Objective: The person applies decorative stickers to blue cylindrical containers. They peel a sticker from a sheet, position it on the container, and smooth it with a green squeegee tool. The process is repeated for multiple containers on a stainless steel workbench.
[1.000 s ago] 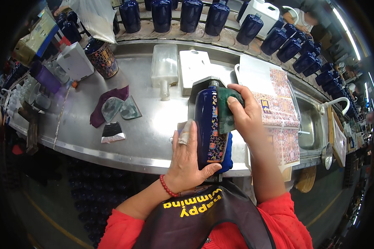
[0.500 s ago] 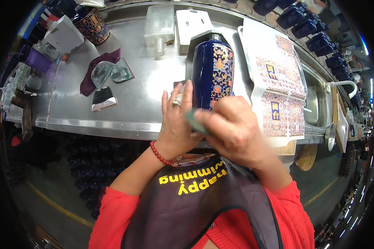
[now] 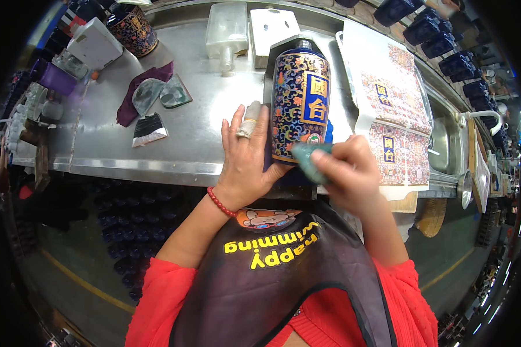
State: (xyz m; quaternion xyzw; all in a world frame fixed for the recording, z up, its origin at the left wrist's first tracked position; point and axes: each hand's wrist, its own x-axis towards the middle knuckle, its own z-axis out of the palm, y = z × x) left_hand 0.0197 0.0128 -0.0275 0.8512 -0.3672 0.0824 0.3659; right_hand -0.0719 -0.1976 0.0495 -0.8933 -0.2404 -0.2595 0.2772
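A dark blue bottle (image 3: 289, 115) with a colourful floral pattern and a blue-and-gold label panel lies in a dark angular cradle (image 3: 278, 49), its neck pointing away from me. My left hand (image 3: 243, 150) is at its lower left with fingers stretched out and the thumb against the bottle's base. A pale wrap covers one finger. Pinched in my right hand (image 3: 353, 170) is a green, flat scraper (image 3: 311, 162), its edge at the bottle's lower right. The hand is slightly blurred. Something blue shows partly behind the bottle's right side.
Patterned decal sheets (image 3: 388, 115) lie at right, beside a sink (image 3: 446, 144). At left are a purple cloth (image 3: 127, 110), green flat pieces (image 3: 173, 92) and a black-and-silver piece (image 3: 150, 130). A clear bottle (image 3: 227, 34), white block (image 3: 272, 29) and decorated bottle (image 3: 133, 29) stand farther back.
The bottle has turned, bringing its label panel and more pattern into view on top. My right hand has moved right with the green scraper, away from my left hand.
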